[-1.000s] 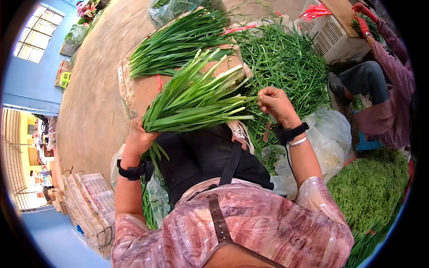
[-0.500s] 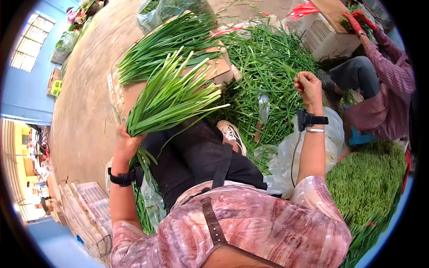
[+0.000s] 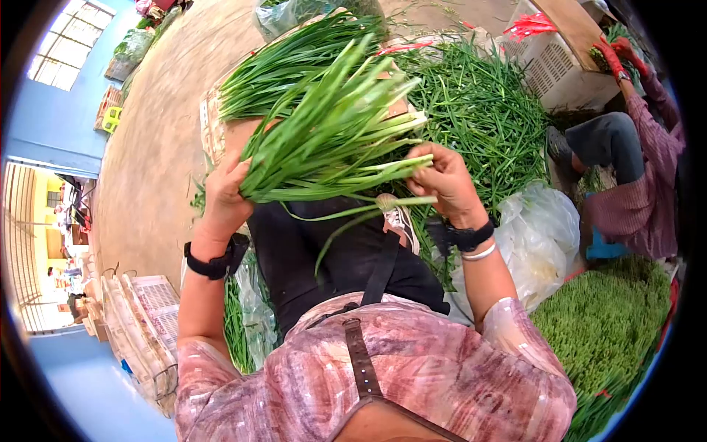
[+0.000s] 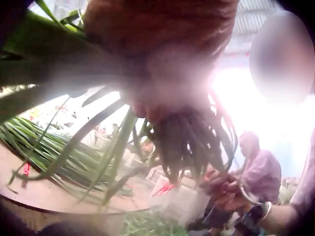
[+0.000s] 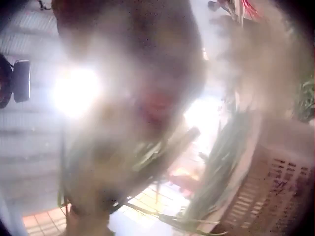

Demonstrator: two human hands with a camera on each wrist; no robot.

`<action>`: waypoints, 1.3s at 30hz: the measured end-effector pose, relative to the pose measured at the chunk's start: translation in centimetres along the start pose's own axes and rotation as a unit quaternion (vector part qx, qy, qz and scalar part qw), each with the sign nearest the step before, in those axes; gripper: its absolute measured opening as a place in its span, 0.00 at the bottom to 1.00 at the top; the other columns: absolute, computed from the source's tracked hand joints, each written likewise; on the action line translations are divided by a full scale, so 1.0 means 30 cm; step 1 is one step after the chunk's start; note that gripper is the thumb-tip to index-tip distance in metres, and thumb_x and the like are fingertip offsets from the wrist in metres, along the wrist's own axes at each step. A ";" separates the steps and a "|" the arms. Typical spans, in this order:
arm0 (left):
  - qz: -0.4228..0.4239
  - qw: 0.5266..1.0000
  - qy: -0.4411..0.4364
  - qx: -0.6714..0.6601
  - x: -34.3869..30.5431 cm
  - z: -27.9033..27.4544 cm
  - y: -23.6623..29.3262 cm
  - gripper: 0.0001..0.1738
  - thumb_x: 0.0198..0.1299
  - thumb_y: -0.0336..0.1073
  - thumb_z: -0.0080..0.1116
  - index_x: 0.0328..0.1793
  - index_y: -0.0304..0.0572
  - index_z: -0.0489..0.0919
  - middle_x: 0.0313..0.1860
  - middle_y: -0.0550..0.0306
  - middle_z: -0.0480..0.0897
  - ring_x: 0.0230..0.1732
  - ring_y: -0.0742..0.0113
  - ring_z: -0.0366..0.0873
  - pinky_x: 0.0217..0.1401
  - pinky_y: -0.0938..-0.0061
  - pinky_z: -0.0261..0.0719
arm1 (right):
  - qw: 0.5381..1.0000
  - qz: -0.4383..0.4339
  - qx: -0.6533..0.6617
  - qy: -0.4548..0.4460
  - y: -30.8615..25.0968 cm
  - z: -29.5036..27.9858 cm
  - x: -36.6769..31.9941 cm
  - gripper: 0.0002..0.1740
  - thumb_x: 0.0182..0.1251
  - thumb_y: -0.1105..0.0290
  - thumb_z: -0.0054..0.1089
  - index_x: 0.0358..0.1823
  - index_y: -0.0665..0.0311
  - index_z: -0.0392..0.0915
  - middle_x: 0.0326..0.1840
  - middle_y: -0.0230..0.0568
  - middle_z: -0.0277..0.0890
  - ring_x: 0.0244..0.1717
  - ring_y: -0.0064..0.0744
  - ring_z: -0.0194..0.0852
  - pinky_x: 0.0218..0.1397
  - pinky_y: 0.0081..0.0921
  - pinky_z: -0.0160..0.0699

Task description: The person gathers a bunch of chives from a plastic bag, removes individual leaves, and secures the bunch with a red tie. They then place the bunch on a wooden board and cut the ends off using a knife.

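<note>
My left hand (image 3: pixel 225 193) grips a bunch of garlic chives (image 3: pixel 331 140) by its leafy part, over my lap. The pale stem ends fan out to the right. At those ends my right hand (image 3: pixel 448 184) pinches a few stems between thumb and fingers. A loose blade hangs below the bunch over my dark trousers. In the left wrist view the left hand (image 4: pixel 162 54) is dark against the glare, with leaves spilling from it. Haze blurs the right wrist view.
More chives (image 3: pixel 294 62) lie on a board-topped crate ahead. Loose green leaves (image 3: pixel 479 110) cover the floor to its right. Plastic bags (image 3: pixel 541 239) and a heap of budded stems (image 3: pixel 607 317) are at my right. Another person (image 3: pixel 633 169) sits by a white crate (image 3: pixel 563 77).
My right hand moved out to the right, away from the bunch, then came back and now pinches stems at its end. The left hand has kept its grip on the bunch.
</note>
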State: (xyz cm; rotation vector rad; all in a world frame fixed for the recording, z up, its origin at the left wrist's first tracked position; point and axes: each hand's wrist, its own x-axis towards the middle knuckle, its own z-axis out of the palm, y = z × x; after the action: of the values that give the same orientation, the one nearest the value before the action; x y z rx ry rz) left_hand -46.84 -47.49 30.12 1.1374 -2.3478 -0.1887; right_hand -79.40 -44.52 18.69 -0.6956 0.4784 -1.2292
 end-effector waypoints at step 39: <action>0.072 0.986 0.055 0.139 -0.032 0.088 -0.106 0.40 0.47 0.25 0.62 0.70 0.35 0.63 0.56 0.47 0.79 0.48 0.56 0.81 0.46 0.69 0.78 | 0.756 -0.116 -0.643 0.040 0.107 0.090 0.066 0.07 0.58 0.68 0.61 0.33 0.64 0.78 0.29 0.48 0.79 0.31 0.51 0.78 0.34 0.39 0.76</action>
State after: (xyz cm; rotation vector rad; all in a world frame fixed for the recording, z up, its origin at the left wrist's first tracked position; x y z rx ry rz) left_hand -45.50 -49.04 26.41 1.0666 -2.3971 0.2553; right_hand -74.83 -45.26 18.40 -1.9164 1.3864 -1.0211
